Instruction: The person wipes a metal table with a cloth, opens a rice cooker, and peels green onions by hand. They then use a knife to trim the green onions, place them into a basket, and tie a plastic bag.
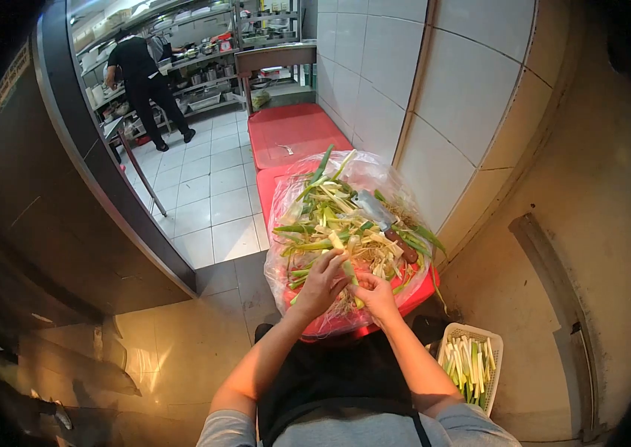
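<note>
A pale green spring onion stalk point(350, 273) runs between my hands over the near side of a heap. My left hand point(320, 283) grips its upper part, fingers bent around it. Lower down, my right hand point(376, 296) pinches the same stalk between thumb and fingers. Beyond them lies the heap of spring onion leaves, peelings and roots point(323, 205) on a clear plastic sheet or bag point(279, 257). A cleaver point(375, 211) rests on the heap, its brown wooden handle pointing toward my right hand.
Red stools or crates point(293, 130) support the plastic. At lower right stands a white basket point(496, 372) of trimmed spring onion stalks point(468, 365). A tiled wall point(472, 82) rises on the right. A person in dark clothes point(140, 74) stands at metal shelves far left.
</note>
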